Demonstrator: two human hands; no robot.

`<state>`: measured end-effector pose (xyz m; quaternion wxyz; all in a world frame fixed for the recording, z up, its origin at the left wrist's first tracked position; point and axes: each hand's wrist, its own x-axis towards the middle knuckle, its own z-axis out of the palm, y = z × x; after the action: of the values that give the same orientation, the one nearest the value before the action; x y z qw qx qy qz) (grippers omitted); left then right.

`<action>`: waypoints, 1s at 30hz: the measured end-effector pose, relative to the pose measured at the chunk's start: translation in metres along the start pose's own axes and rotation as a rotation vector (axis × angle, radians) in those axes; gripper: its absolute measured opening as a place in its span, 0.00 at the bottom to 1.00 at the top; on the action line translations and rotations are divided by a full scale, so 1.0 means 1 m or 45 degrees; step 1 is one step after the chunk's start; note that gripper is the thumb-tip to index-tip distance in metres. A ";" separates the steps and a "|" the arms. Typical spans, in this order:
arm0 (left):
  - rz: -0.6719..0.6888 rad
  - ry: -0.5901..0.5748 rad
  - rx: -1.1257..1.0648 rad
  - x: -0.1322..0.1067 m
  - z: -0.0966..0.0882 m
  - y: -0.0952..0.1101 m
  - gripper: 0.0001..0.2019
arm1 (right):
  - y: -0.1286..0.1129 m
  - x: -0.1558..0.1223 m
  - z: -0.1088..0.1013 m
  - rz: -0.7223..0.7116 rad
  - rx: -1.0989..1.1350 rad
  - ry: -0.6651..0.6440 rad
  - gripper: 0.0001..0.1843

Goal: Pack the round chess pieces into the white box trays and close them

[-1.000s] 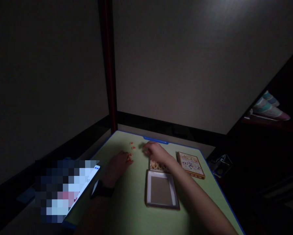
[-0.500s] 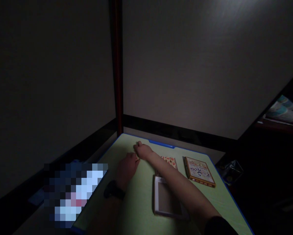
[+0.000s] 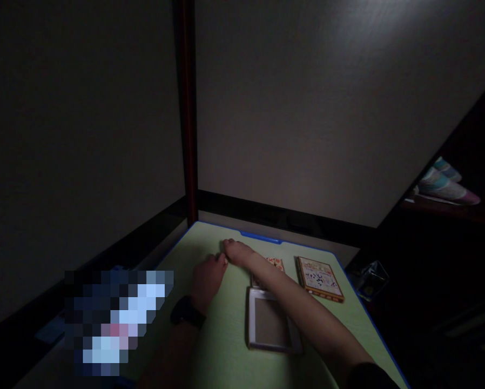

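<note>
The scene is dim. My left hand rests palm down on the green table, fingers loosely curled, a dark watch on its wrist. My right hand reaches across toward the far left of the table with its fingers curled down on the surface, right beside my left fingertips. Whatever lies under either hand is hidden. My right forearm crosses over a patterned board and the corner of an empty shallow tray.
An orange-framed picture box lies at the right of the table. A blue strip runs on the far edge. A dark red post stands in the wall corner. A blurred bright screen sits left. Folded cloths lie on a shelf at right.
My right hand moved left from above the patterned board to the small red pieces beside my left hand and now covers them. The camera view shifted slightly.
</note>
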<state>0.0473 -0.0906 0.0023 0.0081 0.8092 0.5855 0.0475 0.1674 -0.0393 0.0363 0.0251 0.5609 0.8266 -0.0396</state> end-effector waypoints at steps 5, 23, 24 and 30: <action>0.015 0.028 0.046 0.001 0.002 -0.001 0.17 | 0.024 -0.039 -0.025 0.004 0.063 0.072 0.12; 0.021 0.001 0.071 -0.003 -0.005 0.002 0.18 | 0.063 -0.152 -0.012 0.245 -0.172 -0.173 0.21; 0.020 0.000 0.069 -0.003 -0.006 0.002 0.18 | 0.063 -0.152 -0.013 0.270 -0.167 -0.178 0.20; 0.008 0.000 0.088 -0.002 -0.003 0.002 0.18 | 0.076 -0.160 -0.016 0.322 -0.032 -0.092 0.18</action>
<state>0.0481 -0.0933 0.0054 -0.0202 0.8108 0.5844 0.0272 0.2970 -0.1583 0.0630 0.0666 0.6584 0.7483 -0.0460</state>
